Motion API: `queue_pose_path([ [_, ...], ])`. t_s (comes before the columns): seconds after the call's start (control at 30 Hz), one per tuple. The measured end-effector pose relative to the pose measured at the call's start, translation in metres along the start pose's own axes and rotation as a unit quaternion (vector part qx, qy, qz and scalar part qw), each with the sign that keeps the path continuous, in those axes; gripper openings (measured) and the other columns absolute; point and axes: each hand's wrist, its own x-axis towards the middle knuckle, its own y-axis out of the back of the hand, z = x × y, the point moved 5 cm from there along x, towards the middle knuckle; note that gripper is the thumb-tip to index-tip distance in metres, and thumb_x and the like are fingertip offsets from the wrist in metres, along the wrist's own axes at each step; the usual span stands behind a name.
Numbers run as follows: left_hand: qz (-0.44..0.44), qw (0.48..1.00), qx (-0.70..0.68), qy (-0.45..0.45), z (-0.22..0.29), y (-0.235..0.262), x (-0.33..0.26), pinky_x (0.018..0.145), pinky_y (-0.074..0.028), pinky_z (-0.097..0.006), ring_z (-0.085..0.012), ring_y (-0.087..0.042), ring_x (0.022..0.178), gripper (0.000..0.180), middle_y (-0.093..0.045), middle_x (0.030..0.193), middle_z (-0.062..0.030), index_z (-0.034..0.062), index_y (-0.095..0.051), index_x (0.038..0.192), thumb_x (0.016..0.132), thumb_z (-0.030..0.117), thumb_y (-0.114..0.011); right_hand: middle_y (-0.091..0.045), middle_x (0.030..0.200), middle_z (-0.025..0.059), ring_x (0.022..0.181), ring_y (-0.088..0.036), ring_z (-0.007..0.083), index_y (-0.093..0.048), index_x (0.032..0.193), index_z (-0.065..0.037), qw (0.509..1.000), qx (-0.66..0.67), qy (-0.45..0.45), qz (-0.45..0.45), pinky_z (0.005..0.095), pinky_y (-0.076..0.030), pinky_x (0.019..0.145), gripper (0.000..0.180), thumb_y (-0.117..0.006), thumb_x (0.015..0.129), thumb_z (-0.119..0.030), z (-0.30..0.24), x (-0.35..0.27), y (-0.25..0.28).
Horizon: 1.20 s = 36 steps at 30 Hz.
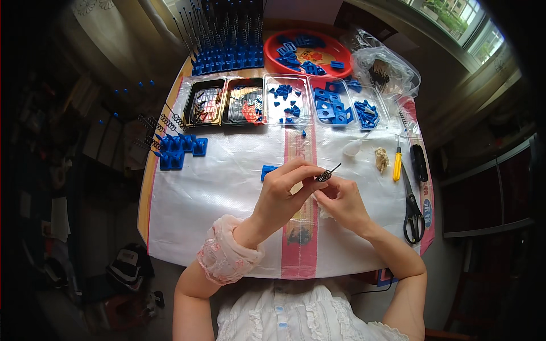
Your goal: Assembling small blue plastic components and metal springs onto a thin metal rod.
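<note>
White blouse (304, 314) nearest; arched left hand (281, 190) pinches 1 black spring (325, 175); curled right hand (344, 206), grip unclear.

We see daylight from the window (446, 16) at upper right | we note pale glare on the white sheet (196, 184) over the desk (145, 210) | room sides dim, shadowy | fisheye bends edges, corners black | we find the middle fairly sharp
</note>
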Motion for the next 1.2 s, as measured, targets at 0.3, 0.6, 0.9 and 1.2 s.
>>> queue_pose_path([
  [0.3,0.006,1.000,0.000,-0.010,-0.001,-0.002,0.001,0.068,-0.056,-0.028,-0.0166,-0.071,0.078,0.024,-0.073,0.094,-0.0074,0.0008,-0.075,0.105,0.082,-0.006,-0.081,-0.076,0.081,0.0135,0.068,-0.071,0.0165,-0.073,0.096,0.004,1.000,-0.010,-0.025,0.015,0.0313,-0.055,0.065,0.016,-0.071,0.092,-0.011,0.003,-0.003,-0.008],
  [0.6,0.004,1.000,0.001,0.001,-0.003,-0.001,0.001,0.068,-0.056,-0.028,-0.0163,-0.071,0.078,0.024,-0.073,0.094,-0.0071,0.0007,-0.075,0.105,0.082,-0.005,-0.081,-0.076,0.082,0.0124,0.066,-0.070,0.0157,-0.073,0.096,0.003,1.000,-0.021,-0.003,0.006,0.0316,-0.054,0.064,0.015,-0.071,0.090,-0.011,0.007,-0.004,-0.012],
  [0.9,0.001,1.000,0.004,-0.013,-0.002,-0.001,0.000,0.067,-0.056,-0.028,-0.0158,-0.071,0.077,0.026,-0.073,0.095,-0.0072,0.0011,-0.075,0.105,0.081,-0.006,-0.081,-0.074,0.075,0.0105,0.064,-0.067,0.0132,-0.074,0.092,0.003,1.000,-0.003,0.015,0.022,0.0302,-0.053,0.062,0.015,-0.073,0.087,-0.011,0.012,-0.009,-0.012],
  [1.2,0.001,1.000,0.009,-0.022,-0.001,-0.001,-0.001,0.068,-0.057,-0.029,-0.0169,-0.071,0.079,0.026,-0.073,0.097,-0.0077,0.0010,-0.075,0.106,0.081,-0.006,-0.082,-0.075,0.076,0.0107,0.066,-0.070,0.0130,-0.074,0.090,0.004,0.999,0.033,-0.017,0.016,0.0294,-0.055,0.064,0.016,-0.073,0.087,-0.011,0.010,-0.008,-0.008],
])
